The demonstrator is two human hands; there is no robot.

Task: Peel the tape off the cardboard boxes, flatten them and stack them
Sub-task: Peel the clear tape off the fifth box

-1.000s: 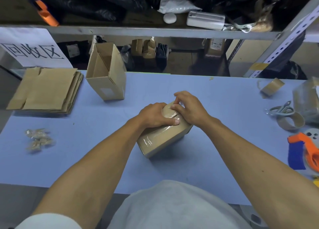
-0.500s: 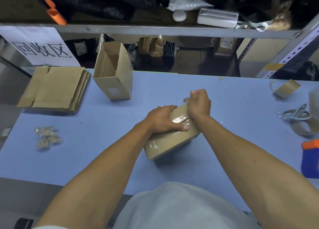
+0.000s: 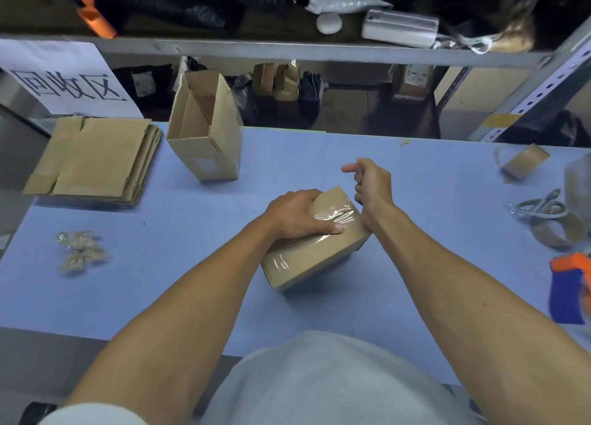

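Observation:
A small sealed cardboard box [image 3: 319, 258] lies tilted on the blue table [image 3: 160, 280], wrapped in clear tape [image 3: 335, 216] that is wrinkled and lifted on its top face. My left hand [image 3: 294, 213] grips the box's top, thumb lying across the tape. My right hand [image 3: 372, 184] is raised just past the box's far end, index finger pointing left and the other fingers curled in a pinch on the clear tape strip, which barely shows. An opened box [image 3: 204, 130] stands at the back left, beside a stack of flattened boxes [image 3: 92, 159].
Crumpled tape wads [image 3: 80, 252] lie at the left. On the right are scissors [image 3: 537, 205], a brown tape roll [image 3: 559, 229], an orange and blue tape dispenser [image 3: 569, 290] and a brown tape scrap [image 3: 524, 160]. A metal shelf [image 3: 287, 51] runs behind the table.
My right hand has lifted from the box's far end and moved up and away. My left hand keeps its grip on the box top.

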